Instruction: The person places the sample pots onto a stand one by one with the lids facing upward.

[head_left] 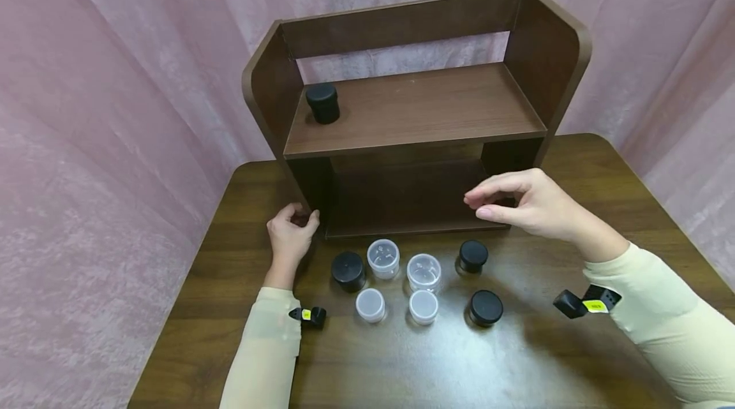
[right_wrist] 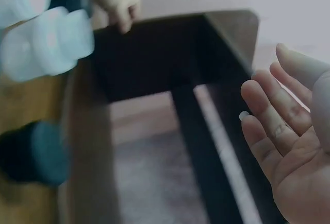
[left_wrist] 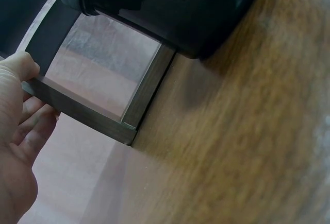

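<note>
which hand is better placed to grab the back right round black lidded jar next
Probably the right hand: its grip is empty and that black jar is close by, while the left hand pinches the brown wooden shelf's side panel.

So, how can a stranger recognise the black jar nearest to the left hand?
Find the brown shelf unit on the table. Before it, the black jar stands leftmost of seven; the other two black ones stand right of all pale jars.
</note>
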`<state>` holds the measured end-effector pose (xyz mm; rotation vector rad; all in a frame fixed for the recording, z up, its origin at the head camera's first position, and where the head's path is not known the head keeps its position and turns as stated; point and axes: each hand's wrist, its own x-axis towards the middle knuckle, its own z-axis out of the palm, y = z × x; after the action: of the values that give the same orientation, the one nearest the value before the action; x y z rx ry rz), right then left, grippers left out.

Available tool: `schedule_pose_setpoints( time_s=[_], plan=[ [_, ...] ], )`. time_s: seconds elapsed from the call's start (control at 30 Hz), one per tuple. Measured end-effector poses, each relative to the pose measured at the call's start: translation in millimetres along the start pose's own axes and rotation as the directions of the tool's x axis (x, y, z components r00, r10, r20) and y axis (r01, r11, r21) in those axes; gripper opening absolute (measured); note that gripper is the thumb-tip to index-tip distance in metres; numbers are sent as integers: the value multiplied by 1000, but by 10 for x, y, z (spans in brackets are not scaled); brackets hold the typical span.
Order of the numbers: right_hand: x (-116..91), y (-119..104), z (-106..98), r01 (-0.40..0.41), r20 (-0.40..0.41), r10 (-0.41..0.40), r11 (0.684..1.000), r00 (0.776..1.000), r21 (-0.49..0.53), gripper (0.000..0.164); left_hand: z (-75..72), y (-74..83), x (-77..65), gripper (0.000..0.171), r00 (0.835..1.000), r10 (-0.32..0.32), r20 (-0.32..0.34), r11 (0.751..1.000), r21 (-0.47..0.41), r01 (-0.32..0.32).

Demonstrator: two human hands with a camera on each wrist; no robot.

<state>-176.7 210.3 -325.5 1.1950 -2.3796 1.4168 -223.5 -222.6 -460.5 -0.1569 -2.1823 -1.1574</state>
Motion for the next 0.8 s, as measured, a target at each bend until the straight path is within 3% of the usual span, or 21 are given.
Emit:
schedule_pose_setpoints(
  time_s=[0.13,0.23,0.47,0.6,0.8],
  plan=[
    [-302,183,19,-64,-10,64,998,998,-20,35,6,16,-30,14,1000,-5,8,1000,6,5],
    [-446,240,16,-67,-22,65,994,998,-81,36,22,26,-45,14,1000,-3,8,1000,3,3],
    [-549,179,64,-76,-73,62,975,995,-211,37,38,39,-43,15,1000,14,11,1000,-6,-14],
    [-652,397,112,-83,-66,68,964,995,-251,37,44,40,-49,15,1000,19,9,1000,1,-19],
    [-717,552,190,-127,-50,119,965,992,-230,32,35,16,-48,15,1000,7,4,1000,6,-7]
  ],
)
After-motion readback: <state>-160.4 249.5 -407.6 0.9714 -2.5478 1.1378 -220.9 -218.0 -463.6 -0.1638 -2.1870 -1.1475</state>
